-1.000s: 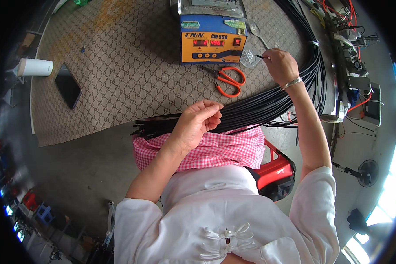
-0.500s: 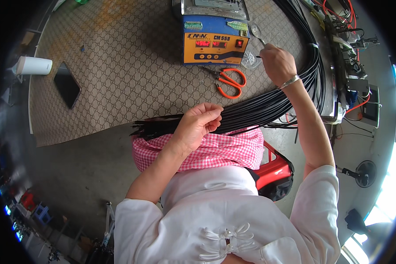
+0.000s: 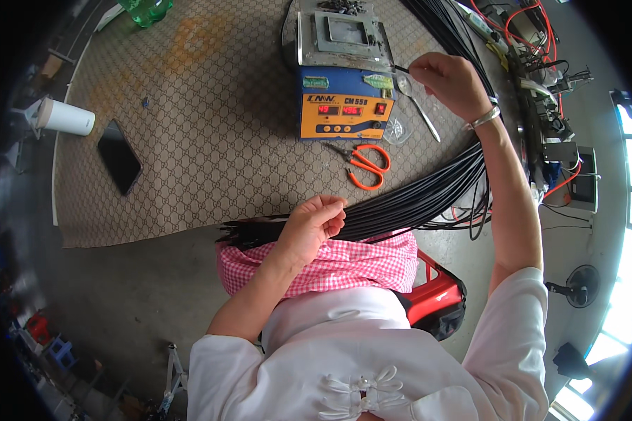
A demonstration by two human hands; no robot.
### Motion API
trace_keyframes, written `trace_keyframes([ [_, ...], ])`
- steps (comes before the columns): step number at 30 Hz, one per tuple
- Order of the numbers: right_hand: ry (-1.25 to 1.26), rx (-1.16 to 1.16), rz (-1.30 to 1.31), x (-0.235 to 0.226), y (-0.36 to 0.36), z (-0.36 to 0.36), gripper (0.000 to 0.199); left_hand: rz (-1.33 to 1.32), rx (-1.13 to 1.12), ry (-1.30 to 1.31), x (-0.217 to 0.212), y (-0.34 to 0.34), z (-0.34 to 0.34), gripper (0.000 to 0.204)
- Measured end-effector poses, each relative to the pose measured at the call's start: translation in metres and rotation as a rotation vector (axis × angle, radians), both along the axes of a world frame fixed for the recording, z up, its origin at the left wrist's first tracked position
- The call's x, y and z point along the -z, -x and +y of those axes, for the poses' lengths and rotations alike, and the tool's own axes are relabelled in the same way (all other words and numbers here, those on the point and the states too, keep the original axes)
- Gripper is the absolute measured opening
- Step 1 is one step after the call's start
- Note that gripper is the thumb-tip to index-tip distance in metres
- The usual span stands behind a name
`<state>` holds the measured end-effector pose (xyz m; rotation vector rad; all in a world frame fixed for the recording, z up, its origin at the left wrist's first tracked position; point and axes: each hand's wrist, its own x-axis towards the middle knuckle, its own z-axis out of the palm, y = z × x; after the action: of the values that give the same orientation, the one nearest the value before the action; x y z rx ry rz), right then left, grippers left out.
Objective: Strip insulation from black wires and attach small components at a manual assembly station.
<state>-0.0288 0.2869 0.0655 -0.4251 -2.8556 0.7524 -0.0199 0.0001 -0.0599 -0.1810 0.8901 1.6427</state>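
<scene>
My right hand [image 3: 451,83] reaches to the right side of a blue and orange solder pot [image 3: 347,105], fingers closed. A short dark end of black cable [image 3: 399,69] sticks out from its fingertips beside the pot's metal top. My left hand [image 3: 309,230] is pinched closed at the near table edge, over the bundle of black cables [image 3: 407,203]; what its fingertips hold, if anything, cannot be made out. Between the pot and my right arm lies a metal spoon [image 3: 422,112]. Orange-handled snips [image 3: 366,167] rest in front of the pot.
The patterned tabletop [image 3: 211,133] carries a black phone [image 3: 119,158], a white cup [image 3: 67,116] and a green bottle [image 3: 146,10]. A small clear plastic piece [image 3: 397,132] sits by the pot. Pink checked cloth [image 3: 330,263] covers my lap. Wires and equipment crowd the right side.
My right hand has moved away from me, off the spoon's handle, up beside the pot's metal top. The view has tilted, showing more of the pot. My left hand stays pinched near the cables.
</scene>
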Motion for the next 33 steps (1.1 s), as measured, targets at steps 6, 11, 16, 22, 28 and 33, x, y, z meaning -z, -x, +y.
trace_keyframes([
  [6,-0.227,-0.133,0.111,-0.001,0.048,0.003,0.017,-0.001,-0.015,-0.011,0.004,0.003,-0.002,0.01],
  [11,-0.405,-0.138,0.015,0.0,0.076,0.004,0.018,-0.014,-0.012,-0.047,0.009,0.004,-0.002,0.008],
  [16,-0.442,-0.119,-0.001,0.005,0.09,0.002,0.017,-0.043,-0.023,-0.035,0.01,0.004,-0.003,0.008],
  [22,-0.414,-0.101,-0.043,0.01,0.096,-0.002,0.015,-0.062,-0.024,-0.032,0.014,0.005,-0.004,0.009],
  [28,-0.402,-0.107,-0.061,0.01,0.098,-0.002,0.014,-0.062,-0.024,-0.032,0.011,0.006,-0.003,0.009],
  [33,-0.382,-0.113,-0.023,0.0,0.094,-0.003,0.013,-0.067,-0.022,-0.036,0.011,0.007,-0.004,0.009],
])
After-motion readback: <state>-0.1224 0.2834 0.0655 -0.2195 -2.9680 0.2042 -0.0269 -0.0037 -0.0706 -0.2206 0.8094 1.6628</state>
